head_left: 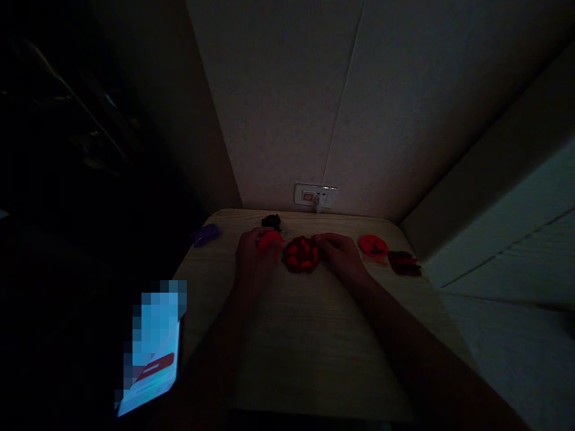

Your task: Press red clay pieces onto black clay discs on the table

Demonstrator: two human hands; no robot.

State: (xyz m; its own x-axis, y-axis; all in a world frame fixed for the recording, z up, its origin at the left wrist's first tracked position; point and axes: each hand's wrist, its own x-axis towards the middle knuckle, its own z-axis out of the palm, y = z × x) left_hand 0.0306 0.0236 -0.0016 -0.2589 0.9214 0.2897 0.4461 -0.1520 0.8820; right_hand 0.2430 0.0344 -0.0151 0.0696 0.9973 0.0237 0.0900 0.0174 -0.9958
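Note:
In dim light, a round dark disc with bright red patches (302,255) lies on the wooden tabletop between my hands. My right hand (342,254) has its thumb and fingers closed at the disc's right edge. To the left, my left hand (254,254) curls its fingers around a flat bright red piece (270,242), whose full shape is partly hidden. A small black lump (271,222) sits just behind my left hand. The dark makes the materials hard to tell.
Right of my hands lie a red round piece with dark marks (373,245) and a dark red striped piece (403,263). A purple packet-like thing (206,234) is at the left edge. A lit phone-like screen (157,365) stands lower left. A wall socket (315,196) is behind the table.

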